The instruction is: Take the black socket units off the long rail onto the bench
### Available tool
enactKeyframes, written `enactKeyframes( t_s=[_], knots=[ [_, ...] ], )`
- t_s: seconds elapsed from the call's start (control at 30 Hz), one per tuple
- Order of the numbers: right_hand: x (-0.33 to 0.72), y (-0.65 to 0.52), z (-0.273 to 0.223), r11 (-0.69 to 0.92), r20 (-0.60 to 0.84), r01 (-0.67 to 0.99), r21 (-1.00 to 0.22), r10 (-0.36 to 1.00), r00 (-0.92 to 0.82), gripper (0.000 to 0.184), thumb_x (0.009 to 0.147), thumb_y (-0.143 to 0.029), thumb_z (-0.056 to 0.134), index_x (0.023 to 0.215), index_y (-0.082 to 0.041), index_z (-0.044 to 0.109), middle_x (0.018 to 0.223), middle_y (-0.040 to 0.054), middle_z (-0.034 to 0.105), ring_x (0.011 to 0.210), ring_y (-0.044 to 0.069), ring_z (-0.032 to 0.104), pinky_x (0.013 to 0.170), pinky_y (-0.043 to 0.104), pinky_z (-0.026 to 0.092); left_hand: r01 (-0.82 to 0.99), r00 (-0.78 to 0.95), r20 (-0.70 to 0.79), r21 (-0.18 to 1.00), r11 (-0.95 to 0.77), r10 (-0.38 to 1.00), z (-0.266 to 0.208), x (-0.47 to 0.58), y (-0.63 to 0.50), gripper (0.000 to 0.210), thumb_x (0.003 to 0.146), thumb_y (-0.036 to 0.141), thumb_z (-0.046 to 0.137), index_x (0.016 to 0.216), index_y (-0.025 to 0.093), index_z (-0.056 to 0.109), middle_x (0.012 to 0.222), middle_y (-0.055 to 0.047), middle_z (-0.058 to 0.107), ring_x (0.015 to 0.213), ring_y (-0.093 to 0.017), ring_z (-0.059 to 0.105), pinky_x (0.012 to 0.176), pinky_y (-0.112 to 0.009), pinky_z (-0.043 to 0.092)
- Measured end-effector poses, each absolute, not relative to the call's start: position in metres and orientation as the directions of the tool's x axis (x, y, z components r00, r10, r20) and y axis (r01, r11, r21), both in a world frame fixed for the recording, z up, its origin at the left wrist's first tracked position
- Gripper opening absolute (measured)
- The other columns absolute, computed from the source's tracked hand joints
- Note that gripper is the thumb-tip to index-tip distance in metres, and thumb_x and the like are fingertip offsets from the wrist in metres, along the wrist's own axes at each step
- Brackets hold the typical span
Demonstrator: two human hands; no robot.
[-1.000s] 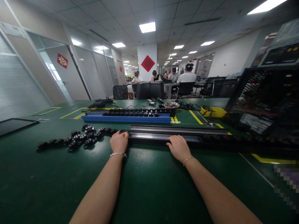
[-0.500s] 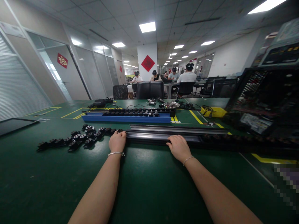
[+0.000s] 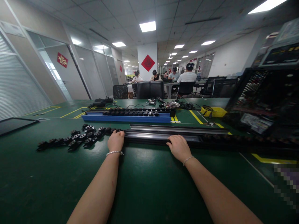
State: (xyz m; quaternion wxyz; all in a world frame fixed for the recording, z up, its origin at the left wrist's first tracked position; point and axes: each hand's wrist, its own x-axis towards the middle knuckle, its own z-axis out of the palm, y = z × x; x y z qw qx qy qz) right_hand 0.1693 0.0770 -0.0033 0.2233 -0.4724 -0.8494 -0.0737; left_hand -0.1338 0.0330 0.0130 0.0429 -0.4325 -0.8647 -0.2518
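A long dark metal rail (image 3: 149, 136) lies across the green table (image 3: 144, 180) in front of me. My left hand (image 3: 116, 140) is closed over the rail's left end, next to a heap of several small black parts (image 3: 79, 138). My right hand (image 3: 178, 147) rests on the rail's near edge farther right, fingers curled over it. A second grey rail (image 3: 177, 129) lies just behind the first.
Behind lies a blue rail (image 3: 127, 118) carrying a row of black parts. A yellow tray (image 3: 213, 112) and a metal bowl (image 3: 171, 105) sit farther back. A tall black machine (image 3: 266, 99) stands at right, a dark panel (image 3: 14, 124) at left. Several seated people work in the background.
My left hand has slid a little to the left and away from me along the rail's end. The right hand has stayed put.
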Motion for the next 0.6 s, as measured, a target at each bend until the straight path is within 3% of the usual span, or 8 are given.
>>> enactKeyframes(
  t_s=[0.6],
  knots=[
    [0.17,0.077,-0.003,0.564,0.46,0.821,-0.087,0.754,-0.469,0.01,0.082,-0.025,0.052,0.084,-0.02,0.059,0.092,0.0062,0.066,0.091,0.019,0.056,0.09,0.035,0.034,0.767,-0.623,0.313,0.425,0.481,0.717,0.009,-0.147,0.036,0.044,0.088,0.036,0.032,0.092,0.022,0.073,0.121,-0.008,0.058,0.094,-0.024,0.059,0.076,-0.03,0.044]
  ],
)
